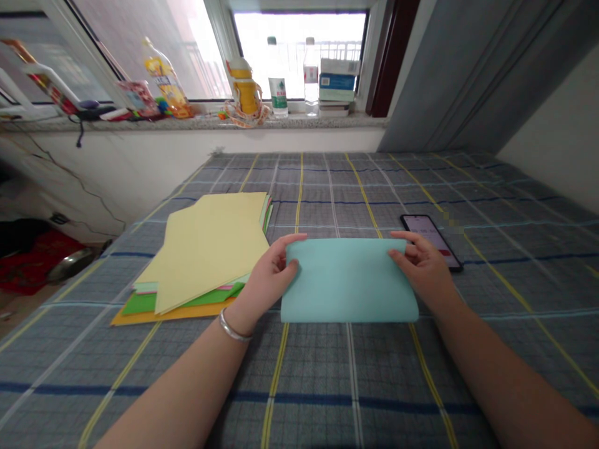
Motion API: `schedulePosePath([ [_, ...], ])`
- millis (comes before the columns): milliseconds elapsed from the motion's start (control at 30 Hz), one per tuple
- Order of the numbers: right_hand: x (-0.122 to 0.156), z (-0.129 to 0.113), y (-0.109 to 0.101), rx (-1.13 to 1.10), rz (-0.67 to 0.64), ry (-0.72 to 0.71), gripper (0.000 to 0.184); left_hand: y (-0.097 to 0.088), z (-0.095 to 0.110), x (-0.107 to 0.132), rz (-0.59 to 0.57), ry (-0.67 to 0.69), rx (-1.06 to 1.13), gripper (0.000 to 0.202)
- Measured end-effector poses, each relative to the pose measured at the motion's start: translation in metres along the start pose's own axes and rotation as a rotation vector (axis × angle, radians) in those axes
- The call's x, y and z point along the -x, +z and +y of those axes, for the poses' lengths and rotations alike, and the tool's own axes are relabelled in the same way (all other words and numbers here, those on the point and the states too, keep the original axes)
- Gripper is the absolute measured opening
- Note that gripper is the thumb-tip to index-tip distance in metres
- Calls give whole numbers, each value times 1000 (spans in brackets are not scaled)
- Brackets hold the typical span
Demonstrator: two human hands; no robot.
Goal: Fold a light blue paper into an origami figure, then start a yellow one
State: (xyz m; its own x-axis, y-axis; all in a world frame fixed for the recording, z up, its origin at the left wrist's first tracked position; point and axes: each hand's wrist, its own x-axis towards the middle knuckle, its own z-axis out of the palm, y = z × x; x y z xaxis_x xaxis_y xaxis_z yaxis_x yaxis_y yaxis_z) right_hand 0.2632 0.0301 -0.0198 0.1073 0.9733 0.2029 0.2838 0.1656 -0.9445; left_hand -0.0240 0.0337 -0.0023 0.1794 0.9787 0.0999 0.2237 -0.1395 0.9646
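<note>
Light-blue paper [349, 280] hides some fingers of left hand [274, 271] and right hand [423, 265]. Forearms [182, 374] run out of frame. Phone [431, 237]: screen text too small to read. Yellow sheets [215, 243] cover most of green sheet [140, 304].

Daylight glares white through the window [292, 28]; the cloth [318, 368] looks dimmer; frame edges stretch and soften.

At frame center, the left hand [270, 274] and right hand [425, 267] grip opposite upper corners of a light-blue paper sheet [349, 280], with a paper stack [213, 246] at center left and a phone [433, 240] at center right.
</note>
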Motion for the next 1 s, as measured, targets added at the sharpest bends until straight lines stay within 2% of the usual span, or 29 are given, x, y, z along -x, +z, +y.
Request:
schedulePosePath([
  [300, 0, 3, -1, 87, 7, -22, 37, 0, -9, -3, 30, -13, -48, 34],
  [667, 3, -3, -2, 140, 28, -37, 25, 2, -10, -3, 56, -22, -45, 34],
  [833, 4, -3, -2, 142, 42, -12, 26, 3, -11, -4, 86, -24, -89, 32],
  [1000, 3, -3, -2, 187, 56, -49, 25, 4, -9, -5, 93, -43, -69, 34],
])
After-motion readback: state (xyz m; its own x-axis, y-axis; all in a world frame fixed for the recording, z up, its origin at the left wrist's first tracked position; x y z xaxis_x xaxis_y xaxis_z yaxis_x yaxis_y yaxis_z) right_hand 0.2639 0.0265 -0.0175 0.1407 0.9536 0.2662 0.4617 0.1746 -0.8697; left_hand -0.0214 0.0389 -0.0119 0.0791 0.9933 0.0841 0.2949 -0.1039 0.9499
